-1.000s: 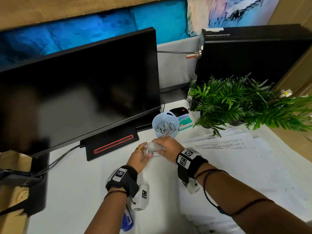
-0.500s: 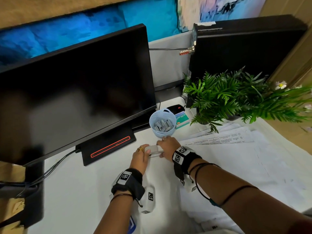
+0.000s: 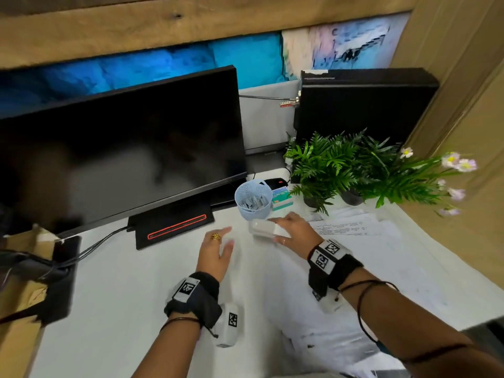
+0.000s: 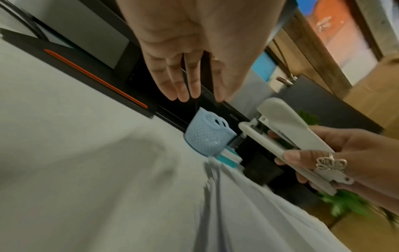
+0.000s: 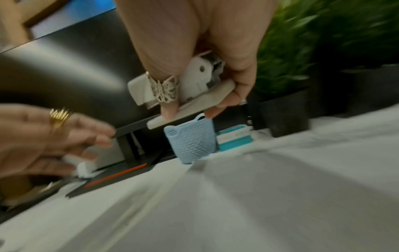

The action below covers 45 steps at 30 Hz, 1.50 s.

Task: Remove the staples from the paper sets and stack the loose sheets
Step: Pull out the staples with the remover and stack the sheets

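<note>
My right hand (image 3: 293, 231) grips a white stapler (image 3: 264, 228) just above the desk, in front of the blue basket; the stapler (image 4: 289, 136) has its top arm and base slightly apart, and the stapler (image 5: 183, 85) is held between thumb and fingers. My left hand (image 3: 218, 246) hovers to its left with straight fingers (image 4: 181, 85) and holds nothing. White printed sheets (image 3: 343, 227) lie spread over the right half of the desk, partly under my right arm.
A blue mesh basket (image 3: 253, 199) with grey metal pieces stands before a dark monitor (image 3: 122, 148). A teal box (image 3: 282, 197), potted plants (image 3: 341, 167) and a black computer case (image 3: 362, 105) stand at the back right. A brown box (image 3: 19, 268) sits at the left.
Both hands were together on the stapler; now my left hand has let go and moved left, while my right hand keeps the stapler. The head view has tilted up.
</note>
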{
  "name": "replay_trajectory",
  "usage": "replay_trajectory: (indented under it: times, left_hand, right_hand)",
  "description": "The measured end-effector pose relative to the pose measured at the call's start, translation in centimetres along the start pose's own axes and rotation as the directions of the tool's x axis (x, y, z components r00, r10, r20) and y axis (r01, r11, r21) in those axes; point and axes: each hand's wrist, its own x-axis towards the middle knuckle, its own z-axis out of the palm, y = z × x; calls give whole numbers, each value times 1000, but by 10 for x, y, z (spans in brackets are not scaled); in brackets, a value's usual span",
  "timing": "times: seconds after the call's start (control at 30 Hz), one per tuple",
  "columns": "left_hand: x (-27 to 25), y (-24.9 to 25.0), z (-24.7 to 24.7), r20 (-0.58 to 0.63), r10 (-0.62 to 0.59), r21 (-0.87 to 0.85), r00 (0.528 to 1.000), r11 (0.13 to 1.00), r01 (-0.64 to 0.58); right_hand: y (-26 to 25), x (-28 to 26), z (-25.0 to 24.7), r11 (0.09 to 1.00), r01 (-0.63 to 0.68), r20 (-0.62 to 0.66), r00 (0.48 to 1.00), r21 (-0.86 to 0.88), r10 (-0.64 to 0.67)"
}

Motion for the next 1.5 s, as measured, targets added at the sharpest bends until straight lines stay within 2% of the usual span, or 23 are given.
replay_trajectory:
  times: [0.07, 0.13, 0.2, 0.27, 0.33, 0.4, 0.53, 0.6, 0.63, 0.73, 0.8, 0.87, 0.9, 0.97, 1.03, 1.07, 1.13, 1.2, 1.33, 1.43, 1.5]
  left_hand:
    - [-12, 7, 18, 123, 46, 123, 991, 990, -62]
    - [-29, 20, 40, 323, 34, 165, 946, 982, -91]
    - [-46, 33, 60, 498, -15, 247, 867, 961, -125]
    - [-62, 40, 76, 627, -104, 400, 772, 893, -205]
    - [-74, 43, 85, 695, -190, 500, 694, 821, -275]
    - [-82, 44, 89, 726, -240, 544, 645, 773, -326]
    - [-88, 41, 96, 731, -200, 574, 652, 698, -428]
    - [-89, 41, 94, 723, -144, 551, 676, 710, -438]
    - [-88, 43, 91, 705, -105, 526, 701, 740, -419]
    - [-97, 48, 77, 530, 56, 471, 846, 810, -349]
    - [-111, 46, 68, 345, 153, 413, 926, 861, -296]
    - [-129, 42, 61, 126, 193, 291, 973, 930, -222]
    - [-139, 43, 58, 25, 209, 248, 978, 946, -208]
    - [-158, 51, 50, -161, 245, 126, 956, 966, -227]
    - [-176, 67, 36, -320, 298, 42, 899, 953, -301]
    - [-184, 74, 27, -386, 340, 66, 858, 937, -342]
    - [-194, 82, 9, -466, 408, 124, 785, 909, -399]
    - [-199, 79, -9, -511, 405, 129, 758, 908, -398]
    - [-198, 55, -28, -556, 283, 132, 781, 958, -253]
    - [-195, 30, -31, -588, 76, -8, 805, 995, -99]
    - [-196, 19, -25, -587, -8, -67, 809, 997, -38]
  right_hand:
    - [24, -23, -6, 994, -96, -60, 993, 54, 99]
    - [49, -45, -7, 973, -193, -99, 974, 125, 206]
    - [69, -65, -6, 938, -293, -102, 944, 184, 314]
    - [85, -83, 0, 882, -363, -88, 910, 300, 405]
    - [101, -96, 7, 823, -396, -73, 884, 407, 462]
    - [114, -107, 13, 780, -420, -68, 861, 464, 503]
    - [127, -123, 25, 754, -362, -187, 826, 548, 533]
    - [128, -133, 29, 716, -274, -287, 780, 643, 556]
    - [127, -136, 27, 700, -226, -328, 759, 678, 563]
    - [120, -153, 27, 669, -110, -410, 714, 735, 567]
    - [111, -170, 28, 611, -22, -430, 690, 791, 582]
    - [103, -189, 31, 519, 57, -411, 686, 853, 600]
    - [98, -199, 32, 490, 87, -405, 698, 867, 591]
    - [91, -217, 33, 466, 147, -413, 732, 872, 542]
    - [83, -232, 30, 479, 207, -450, 758, 853, 473]
    - [78, -238, 28, 475, 236, -463, 766, 848, 446]
    - [65, -249, 23, 419, 292, -468, 780, 860, 415]
    - [56, -256, 18, 353, 354, -479, 788, 866, 386]
    - [48, -264, 12, 361, 404, -524, 776, 840, 350]
    - [47, -270, 22, 267, 432, -486, 854, 862, 187]
    - [44, -268, 39, 248, 403, -443, 886, 881, 135]
